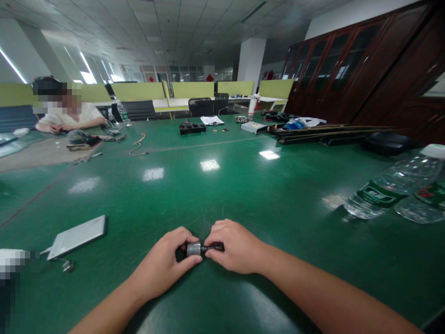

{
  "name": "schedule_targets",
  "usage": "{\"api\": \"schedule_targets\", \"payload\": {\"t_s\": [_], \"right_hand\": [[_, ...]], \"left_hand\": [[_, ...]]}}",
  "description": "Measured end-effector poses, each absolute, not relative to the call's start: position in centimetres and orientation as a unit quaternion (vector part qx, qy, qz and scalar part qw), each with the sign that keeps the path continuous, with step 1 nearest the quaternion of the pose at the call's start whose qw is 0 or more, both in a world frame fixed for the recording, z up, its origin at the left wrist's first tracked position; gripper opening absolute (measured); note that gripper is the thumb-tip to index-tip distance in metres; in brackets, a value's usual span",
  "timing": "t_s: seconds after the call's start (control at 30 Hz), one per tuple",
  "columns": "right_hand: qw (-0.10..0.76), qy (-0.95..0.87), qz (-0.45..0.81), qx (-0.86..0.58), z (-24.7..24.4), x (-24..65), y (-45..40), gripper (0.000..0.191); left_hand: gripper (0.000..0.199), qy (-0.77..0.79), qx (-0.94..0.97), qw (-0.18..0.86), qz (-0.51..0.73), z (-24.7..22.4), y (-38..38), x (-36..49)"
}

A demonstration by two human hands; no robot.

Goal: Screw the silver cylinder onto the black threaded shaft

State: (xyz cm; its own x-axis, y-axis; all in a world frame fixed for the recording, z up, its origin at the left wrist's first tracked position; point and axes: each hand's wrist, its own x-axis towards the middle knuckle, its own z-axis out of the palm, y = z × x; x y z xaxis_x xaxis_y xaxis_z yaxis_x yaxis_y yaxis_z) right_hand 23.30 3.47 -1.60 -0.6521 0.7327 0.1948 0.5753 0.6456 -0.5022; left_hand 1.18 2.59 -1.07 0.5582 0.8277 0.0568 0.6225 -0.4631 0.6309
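Low in the view, over the green table [222, 185], my left hand [174, 255] is closed around a short silver metal cylinder [193, 249], thumb below and fingers above. A dark ridged shaft [210, 248] extends from the cylinder's right side. My right hand [232, 246] pinches this shaft between thumb and fingers. Cylinder and shaft lie in one line, roughly level, and appear joined. The far end of the cylinder is partly hidden by my left fingers.
A pale flat device [78, 236] with a small metal piece [68, 266] lies left. Plastic bottles [385, 190] are at right. Farther back are a black part [192, 128], a cord [139, 146], long dark strips [313, 133] and a seated person [71, 113].
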Motion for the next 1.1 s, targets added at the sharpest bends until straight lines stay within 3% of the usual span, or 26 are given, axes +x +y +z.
{"api": "schedule_targets", "payload": {"t_s": [1.1], "right_hand": [[0.109,-0.861,0.231,-0.44,0.8,26.5,3.8,0.011]], "left_hand": [[0.014,0.425,0.842,0.28,0.178,-1.1,2.5,1.0]]}}
